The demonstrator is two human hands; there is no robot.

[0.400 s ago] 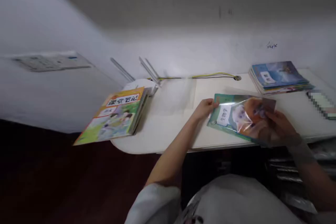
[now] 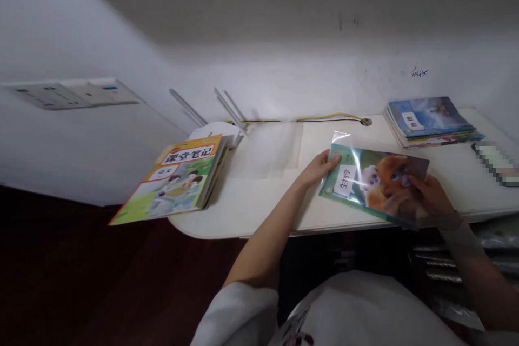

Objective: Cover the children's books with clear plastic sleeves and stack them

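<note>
A green-edged biology textbook [image 2: 365, 181], with furry animals on its front, is tilted above the front of the white desk. My left hand [image 2: 320, 167] pinches its left edge between thumb and fingers. On the opposite side my right hand [image 2: 436, 200] grips the lower right corner, thumb on the front. Clear plastic film [image 2: 341, 139] lies over the book, sticks up past its top left edge and reaches over my right hand and wrist. How far the film wraps behind the book is hidden.
Left on the desk [image 2: 243, 211], a stack of notebooks [image 2: 178, 178] overhangs the edge beside a white router [image 2: 214, 131]. Translucent sheets [image 2: 271, 146] lie mid-desk. Another book stack [image 2: 432, 116] and a phone [image 2: 497, 159] are at right. A yellow cable [image 2: 332, 115] runs along the wall.
The clear film now stands up more visibly at the book's top left. Both hands keep their hold on the textbook, which has barely shifted.
</note>
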